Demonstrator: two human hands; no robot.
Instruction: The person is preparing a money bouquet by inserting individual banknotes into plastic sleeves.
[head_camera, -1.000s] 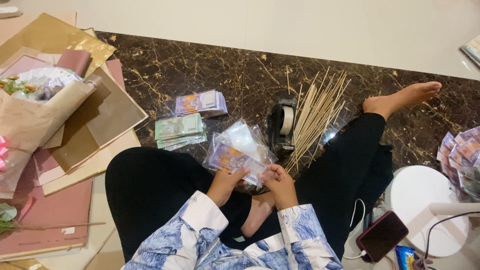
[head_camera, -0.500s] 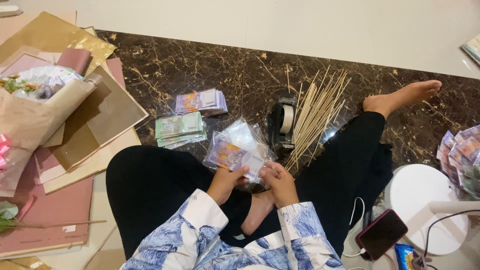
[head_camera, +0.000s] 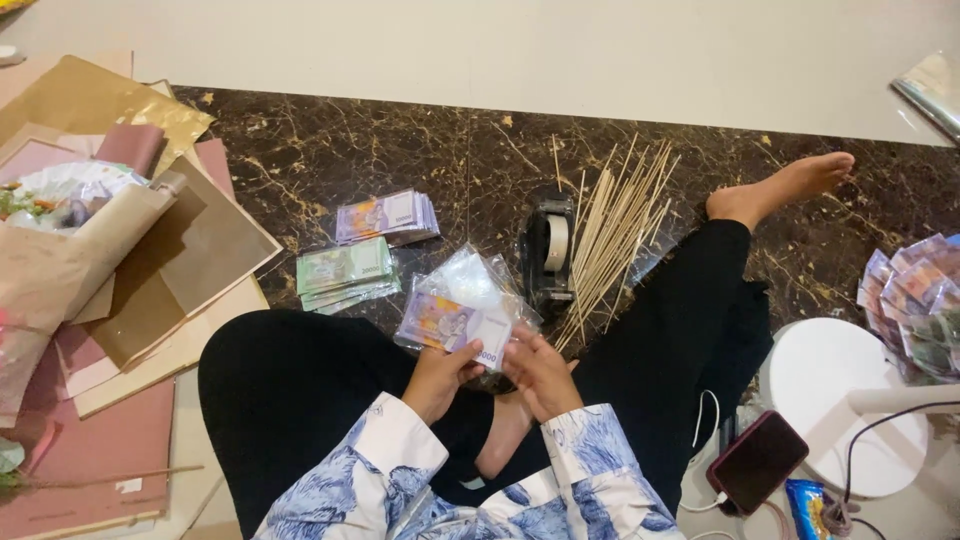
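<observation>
A purple banknote (head_camera: 452, 328) is gripped by the left hand (head_camera: 438, 378) and right hand (head_camera: 541, 374), just left of the tape dispenser (head_camera: 551, 247).

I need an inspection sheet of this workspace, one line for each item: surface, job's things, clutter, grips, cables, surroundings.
Surface: dark marble floor with gold veins, pale floor beyond.
Job's things: purple banknote in a clear plastic sleeve, held at lap level.
Clutter: purple note stack, green note stack, tape dispenser, wooden skewers, wrapping paper sheets, wrapped bouquet, banknote fan.
Grips: left hand and right hand both hold the banknote.
Cables: white cable by phone; dark cable over white round stand.
Surroundings: nothing seen.
</observation>
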